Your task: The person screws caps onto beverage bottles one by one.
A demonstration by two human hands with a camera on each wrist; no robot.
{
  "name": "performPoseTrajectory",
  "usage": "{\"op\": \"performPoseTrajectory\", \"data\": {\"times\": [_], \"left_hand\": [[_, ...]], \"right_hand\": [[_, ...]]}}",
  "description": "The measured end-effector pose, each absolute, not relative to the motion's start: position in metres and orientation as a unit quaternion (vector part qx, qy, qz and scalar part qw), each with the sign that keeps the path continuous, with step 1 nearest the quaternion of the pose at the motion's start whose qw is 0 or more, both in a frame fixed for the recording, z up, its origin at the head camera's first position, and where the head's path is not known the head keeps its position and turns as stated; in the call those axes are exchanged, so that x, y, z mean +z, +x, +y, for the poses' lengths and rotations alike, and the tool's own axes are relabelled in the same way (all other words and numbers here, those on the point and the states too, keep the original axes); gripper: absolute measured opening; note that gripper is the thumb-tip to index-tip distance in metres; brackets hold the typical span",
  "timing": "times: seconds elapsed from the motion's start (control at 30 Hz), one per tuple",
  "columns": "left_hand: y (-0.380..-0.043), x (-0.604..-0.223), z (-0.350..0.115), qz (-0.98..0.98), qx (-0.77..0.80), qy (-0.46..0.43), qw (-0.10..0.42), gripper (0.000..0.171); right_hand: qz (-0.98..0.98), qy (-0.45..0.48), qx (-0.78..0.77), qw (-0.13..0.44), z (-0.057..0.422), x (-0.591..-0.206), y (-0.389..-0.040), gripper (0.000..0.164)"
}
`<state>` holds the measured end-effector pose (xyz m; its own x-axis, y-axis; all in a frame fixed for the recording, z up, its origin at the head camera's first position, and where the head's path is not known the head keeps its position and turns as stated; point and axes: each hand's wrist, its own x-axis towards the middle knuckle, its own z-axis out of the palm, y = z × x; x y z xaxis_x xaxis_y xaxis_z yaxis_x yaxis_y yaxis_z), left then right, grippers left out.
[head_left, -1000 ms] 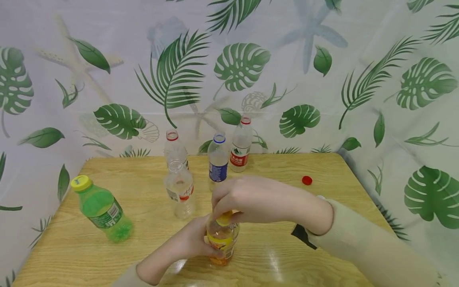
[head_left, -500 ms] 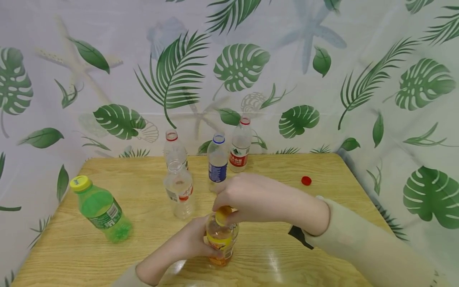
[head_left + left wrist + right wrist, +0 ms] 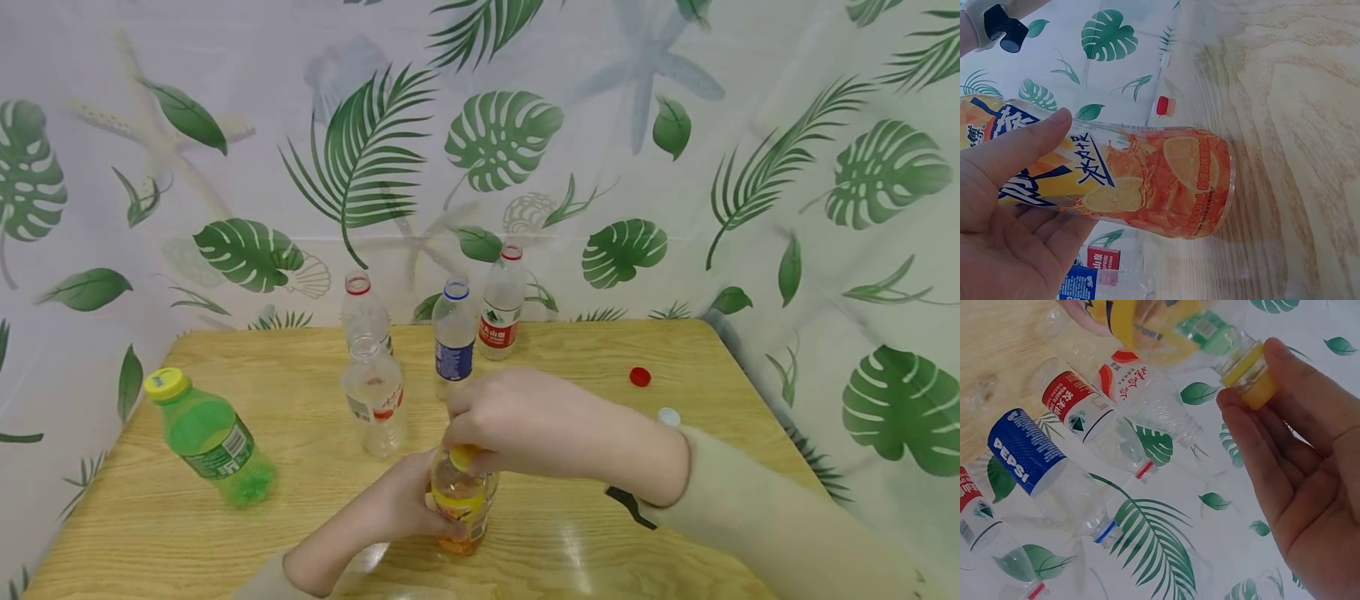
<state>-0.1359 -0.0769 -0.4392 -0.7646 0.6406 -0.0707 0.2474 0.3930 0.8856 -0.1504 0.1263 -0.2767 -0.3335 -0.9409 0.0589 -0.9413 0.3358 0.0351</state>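
Note:
My left hand (image 3: 401,500) holds a clear bottle with a yellow and orange drink label (image 3: 1116,175) upright on the wooden table. In the left wrist view, its thumb lies across the label and its fingers wrap behind. Above it, my right hand (image 3: 517,421) pinches the bottle's yellow-orange cap (image 3: 1261,390) between thumb and fingers. A strip of clear neck shows between the cap and the yellow ring (image 3: 1242,364) in the right wrist view, with the cap still at the mouth. From the head view, the fingers hide part of the cap.
Uncapped clear bottles stand behind: a blue-labelled Pepsi bottle (image 3: 454,358), a red-labelled one (image 3: 499,321), and two at left, the nearer (image 3: 373,400) partly covering the other (image 3: 360,304). A green bottle (image 3: 217,450) with a yellow cap stands left. A red cap (image 3: 640,377) and white cap (image 3: 669,416) lie right.
My right fingers have shifted and turned about the cap, showing more of it half a second ago than now. The white cap has come into fuller view beside my right sleeve. My left hand stays put.

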Motion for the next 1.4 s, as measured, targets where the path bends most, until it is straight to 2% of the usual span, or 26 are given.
{"op": "performPoseTrajectory", "data": {"times": [0.1, 0.27, 0.47, 0.57, 0.73, 0.83, 0.93, 1.17, 1.27, 1.4], "left_hand": [[-0.135, -0.439, -0.076, 0.81, 0.478, 0.271, 0.206, 0.062], [-0.135, -0.44, -0.074, 0.809, 0.482, 0.266, 0.207, 0.058], [-0.134, -0.442, -0.075, 0.804, 0.488, 0.275, 0.201, 0.061], [-0.133, -0.443, -0.075, 0.809, 0.478, 0.281, 0.194, 0.06], [-0.131, -0.442, -0.076, 0.809, 0.482, 0.27, 0.198, 0.059], [-0.131, -0.442, -0.075, 0.81, 0.482, 0.268, 0.2, 0.06], [-0.13, -0.442, -0.074, 0.808, 0.484, 0.268, 0.202, 0.061], [-0.128, -0.443, -0.074, 0.804, 0.492, 0.265, 0.205, 0.063], [-0.128, -0.441, -0.073, 0.806, 0.491, 0.26, 0.206, 0.064], [-0.128, -0.439, -0.072, 0.807, 0.489, 0.256, 0.208, 0.064]], "right_hand": [[-0.831, 0.554, -0.027, 0.035, 0.122, -0.276, -0.149, 0.024], [-0.848, 0.519, -0.078, 0.082, 0.117, -0.287, -0.147, 0.053], [-0.847, 0.508, -0.08, 0.137, 0.117, -0.3, -0.149, 0.067], [-0.848, 0.512, -0.053, 0.125, 0.123, -0.302, -0.149, 0.062], [-0.845, 0.532, 0.019, 0.043, 0.137, -0.286, -0.147, 0.065], [-0.828, 0.557, 0.057, 0.011, 0.142, -0.278, -0.147, 0.047], [-0.812, 0.579, 0.067, 0.006, 0.143, -0.277, -0.149, 0.029], [-0.823, 0.564, 0.063, -0.005, 0.138, -0.277, -0.151, 0.013], [-0.839, 0.543, 0.032, 0.005, 0.135, -0.277, -0.149, 0.018], [-0.848, 0.526, -0.021, 0.061, 0.131, -0.28, -0.148, 0.043]]}}
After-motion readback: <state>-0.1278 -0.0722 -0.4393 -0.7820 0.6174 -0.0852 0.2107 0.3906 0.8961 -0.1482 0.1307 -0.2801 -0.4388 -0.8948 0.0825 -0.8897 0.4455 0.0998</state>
